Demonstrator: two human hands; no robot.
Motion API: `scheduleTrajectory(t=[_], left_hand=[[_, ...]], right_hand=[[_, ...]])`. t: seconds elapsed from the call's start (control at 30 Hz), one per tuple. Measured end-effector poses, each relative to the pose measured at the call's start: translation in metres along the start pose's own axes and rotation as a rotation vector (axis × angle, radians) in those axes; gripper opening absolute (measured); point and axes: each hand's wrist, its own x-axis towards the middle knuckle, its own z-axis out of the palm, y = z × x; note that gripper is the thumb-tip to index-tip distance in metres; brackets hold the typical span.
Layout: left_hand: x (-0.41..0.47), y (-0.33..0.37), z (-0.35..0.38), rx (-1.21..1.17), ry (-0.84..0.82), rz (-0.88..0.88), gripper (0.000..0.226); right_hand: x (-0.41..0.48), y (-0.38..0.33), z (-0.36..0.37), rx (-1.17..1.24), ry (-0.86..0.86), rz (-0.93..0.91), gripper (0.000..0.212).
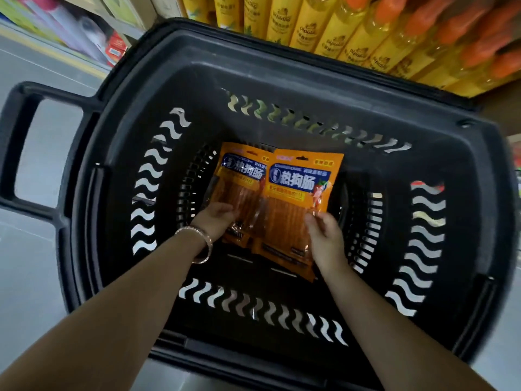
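Orange left packet (239, 187) and right packet (298, 198) overlapping at bottom of black basket (282, 52). Left grip (217, 218) clasps left packet, right grip (324, 235) pinches right packet. Imo lay both flat, then let go.

Dim inside the basket (282, 66); brighter floor (28, 277) left of the left hand (217, 218). Wide-angle bending at edges. Bottles (366, 38) beyond it show motion blur.

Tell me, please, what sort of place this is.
Most likely a supermarket aisle: a black shopping basket, rows of identical yellow bottles behind it, and inside it the left hand holding one orange packet, the right hand a second orange packet.
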Motion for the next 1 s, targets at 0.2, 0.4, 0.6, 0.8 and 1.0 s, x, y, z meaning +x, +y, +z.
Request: scheduleTrajectory(t=[0.2, 0.4, 0.6, 0.8, 1.0], left_hand=[[0.004, 0.018, -0.008, -0.341, -0.058, 0.069, 0.036], [0.018, 0.002, -0.015, -0.338, 0.012, 0.008, 0.021], [0.029, -0.012, -0.017, -0.504, 0.091, -0.101, 0.015], [0.029, -0.012, -0.017, -0.537, 0.037, -0.114, 0.009], [-0.001, 0.017, -0.026, -0.445, 0.068, -0.058, 0.029]], right_hand=[[0.004, -0.031, 0.028, 0.383, -0.404, 0.22, 0.017], [0.058, 0.014, 0.034, 0.075, -0.146, 0.212, 0.035], [0.108, 0.061, 0.02, -0.064, 0.161, 0.443, 0.056], [0.105, 0.055, 0.026, 0.072, 0.141, 0.386, 0.026], [0.047, 0.008, 0.001, 0.188, -0.046, 0.323, 0.014]])
